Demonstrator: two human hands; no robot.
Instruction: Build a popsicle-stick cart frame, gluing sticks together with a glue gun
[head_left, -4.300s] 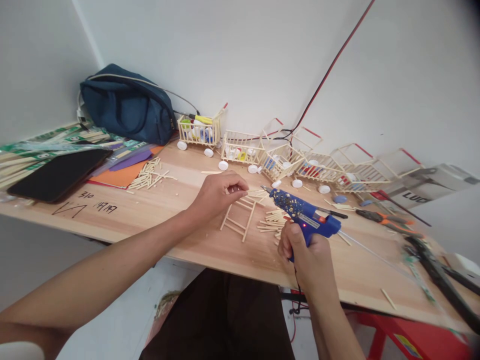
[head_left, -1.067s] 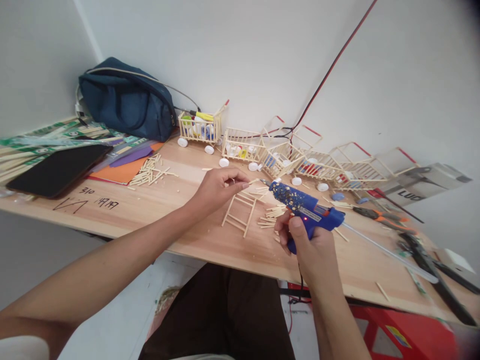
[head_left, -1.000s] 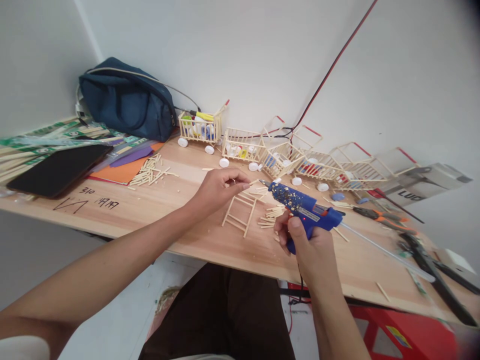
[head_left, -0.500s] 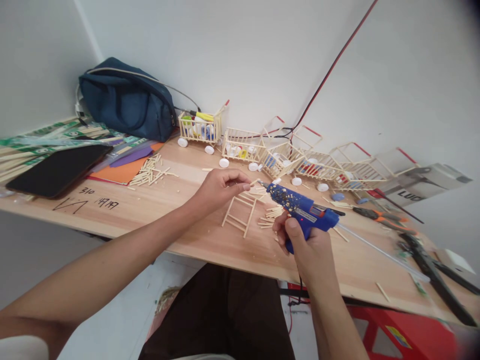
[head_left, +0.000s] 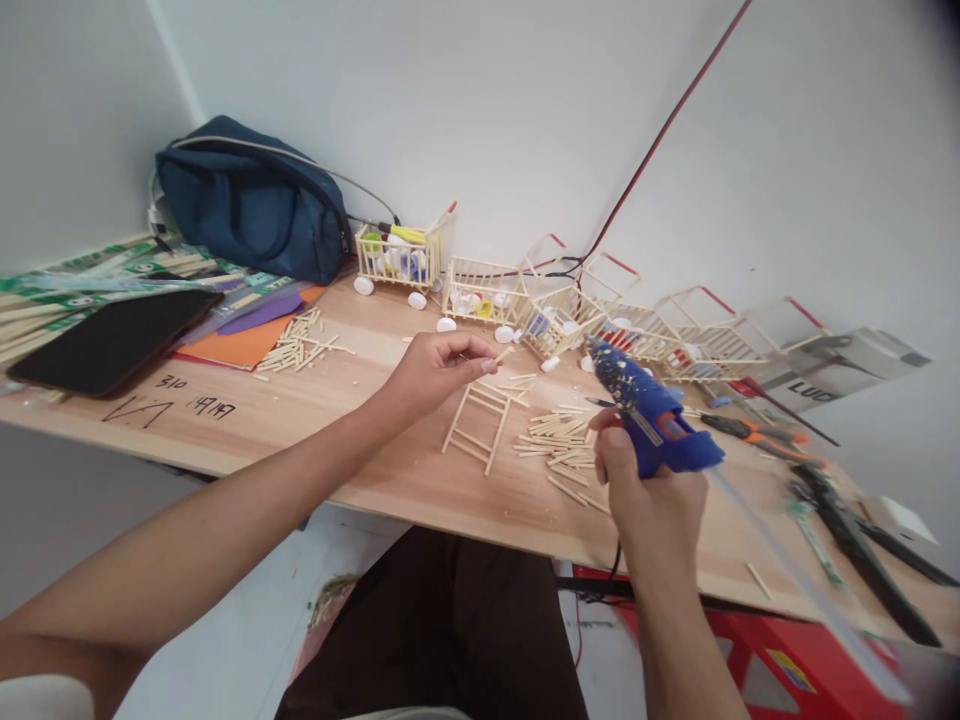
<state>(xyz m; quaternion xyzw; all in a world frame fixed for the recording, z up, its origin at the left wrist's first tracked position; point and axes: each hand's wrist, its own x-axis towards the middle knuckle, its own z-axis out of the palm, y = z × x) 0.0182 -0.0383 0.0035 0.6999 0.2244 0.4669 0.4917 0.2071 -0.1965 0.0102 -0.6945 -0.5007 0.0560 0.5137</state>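
Observation:
Between the thumb and fingers of my left hand is a short wooden stick, its tip poking out to the right. Just below that hand, a small ladder-like stick frame lies flat on the table. My right hand is wrapped round the handle of a blue glue gun, its nozzle pointing up and left, away from the stick. A long clear glue stick trails from the gun's back. Beside the frame, a pile of cut sticks lies partly behind my right hand.
Several miniature stick carts with white wheels line the wall. A blue bag, a black tablet, orange paper and another stick pile are at left. Pliers and a long black tool lie at right.
My right hand has moved the glue gun rightward, away from the stick tip, uncovering more of the stick pile. My left hand has stayed nearly in place, still pinching its stick.

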